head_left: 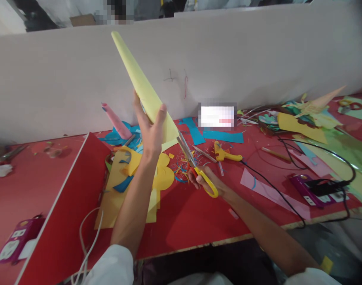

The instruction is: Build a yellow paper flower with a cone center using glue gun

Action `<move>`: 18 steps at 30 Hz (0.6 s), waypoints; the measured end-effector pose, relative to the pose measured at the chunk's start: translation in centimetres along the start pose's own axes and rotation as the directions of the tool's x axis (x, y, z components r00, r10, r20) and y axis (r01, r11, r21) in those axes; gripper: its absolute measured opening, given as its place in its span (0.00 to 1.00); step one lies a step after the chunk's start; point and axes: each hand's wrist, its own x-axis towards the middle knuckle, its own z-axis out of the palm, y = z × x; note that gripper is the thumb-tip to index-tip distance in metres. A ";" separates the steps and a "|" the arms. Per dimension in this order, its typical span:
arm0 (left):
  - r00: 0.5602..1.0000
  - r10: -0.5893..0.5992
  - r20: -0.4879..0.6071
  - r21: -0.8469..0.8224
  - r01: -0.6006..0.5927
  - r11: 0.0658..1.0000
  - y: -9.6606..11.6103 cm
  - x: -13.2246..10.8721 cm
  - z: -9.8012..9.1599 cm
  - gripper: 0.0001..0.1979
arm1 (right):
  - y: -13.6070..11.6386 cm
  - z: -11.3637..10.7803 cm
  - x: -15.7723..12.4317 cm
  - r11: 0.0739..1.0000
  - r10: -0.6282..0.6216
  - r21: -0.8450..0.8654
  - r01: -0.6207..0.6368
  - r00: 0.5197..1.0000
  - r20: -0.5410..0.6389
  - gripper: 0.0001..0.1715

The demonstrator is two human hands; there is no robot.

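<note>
My left hand (pixel 149 128) is raised above the red table (pixel 198 221), closed round the wide end of a long yellow paper cone (pixel 139 79) that points up and to the left. My right hand (pixel 206 182) grips yellow-handled scissors (pixel 195 166); their blades reach up to the cone's lower edge, just right of my left hand. Under both hands lie yellow paper cut-outs (pixel 133 186) and a scatter of thin coloured paper scraps (pixel 181 170).
A yellow glue gun (pixel 225 154) lies right of the scissors, its black cable running to a purple power strip (pixel 313 190). A pink cone (pixel 117 122), blue paper pieces (pixel 222 136), a pink triangle (pixel 266 190), and a red board (pixel 71 206) surround the work area. A white partition (pixel 228 59) stands behind.
</note>
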 end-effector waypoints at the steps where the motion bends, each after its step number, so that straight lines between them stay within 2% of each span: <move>1: 0.999 0.020 -0.025 0.003 -0.020 1.000 0.0 -0.1 0.2 0.51 | 0.1 0.0 0.0 1.000 0.002 0.006 -0.002 1.000 -0.001 0.42; 4: 0.997 0.056 -0.053 0.007 -0.055 0.998 0.1 -0.2 0.5 0.49 | 0.2 0.1 0.2 0.999 0.005 0.036 -0.005 1.000 -0.008 0.41; 10: 0.997 0.052 -0.058 0.001 -0.052 0.999 0.5 -0.3 0.5 0.47 | -0.3 0.5 0.6 0.992 0.066 0.110 -0.061 0.997 -0.043 0.36; 14: 1.000 -0.004 -0.014 -0.060 0.003 0.998 0.9 -0.2 0.5 0.45 | -0.6 0.6 0.9 0.979 0.142 0.160 -0.126 0.985 -0.096 0.33; 18: 0.999 -0.043 0.017 -0.095 0.044 0.994 0.7 0.0 0.3 0.48 | -1.2 0.4 0.7 0.989 0.106 0.109 -0.099 0.993 -0.060 0.37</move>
